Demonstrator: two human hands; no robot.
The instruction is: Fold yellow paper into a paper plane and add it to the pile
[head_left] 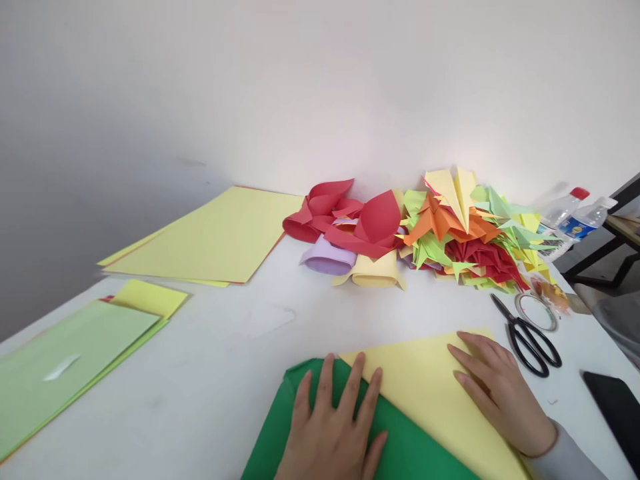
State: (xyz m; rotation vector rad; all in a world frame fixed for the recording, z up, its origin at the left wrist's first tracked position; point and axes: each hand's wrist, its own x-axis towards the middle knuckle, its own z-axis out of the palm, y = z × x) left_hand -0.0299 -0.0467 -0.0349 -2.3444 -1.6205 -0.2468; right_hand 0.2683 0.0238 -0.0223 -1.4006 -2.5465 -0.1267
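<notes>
At the bottom centre of the frame, closest to the lens, the left hand [333, 433] lies palm down on a green sheet [400, 447], its fingers spread flat, with the fingertips reaching the folded edge of a yellow sheet [425, 387] that overlaps the green one. To its right, in the lower right of the frame, the right hand [500, 393] presses flat on the yellow sheet, fingers stretched out and slightly apart, pointing toward the upper left; a grey sleeve [570, 460] covers the wrist. Neither hand pinches anything.

Both sheets rest on a white table [240, 347]. Just right of the right hand lie black scissors [530, 337], and beside them a roll of clear tape [536, 311]. A dark phone [615, 407] sits at the lower right edge. In the upper middle, against the wall, a pile of folded paper shapes [425, 233] in red, orange, green, yellow and lilac spreads out. Two plastic bottles [575, 213] lie at the right edge behind the pile. In the left middle is a stack of yellow paper [215, 237], and at the lower left a stack of light green paper [65, 360] with a smaller yellow piece [150, 297] on its top corner.
</notes>
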